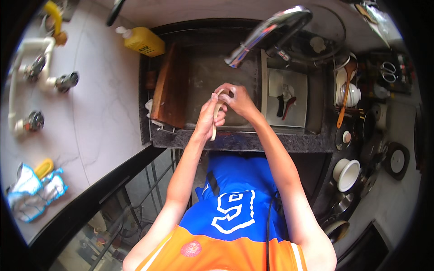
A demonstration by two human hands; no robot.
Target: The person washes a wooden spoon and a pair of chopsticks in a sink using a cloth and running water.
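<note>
Over the left sink basin (pixel 203 67), my left hand (pixel 204 120) is closed around the handle of a pale, cream-coloured spoon or ladle (pixel 213 133). The handle end points down toward me. Fingers of my right hand (pixel 241 98) pinch the rounded upper end, which they partly hide. Whitish residue or foam shows on the right fingertips. Beyond my hands, the spout of a chrome faucet (pixel 256 37) hangs over the basin; I cannot tell whether water runs.
A wooden cutting board (pixel 169 89) leans in the basin's left side. Behind it stands a yellow bottle (pixel 145 41). The right basin holds a metal tray (pixel 298 101) with black- and red-handled utensils (pixel 285 105). A wooden spoon (pixel 346 91) and a white bowl (pixel 347 174) are at right.
</note>
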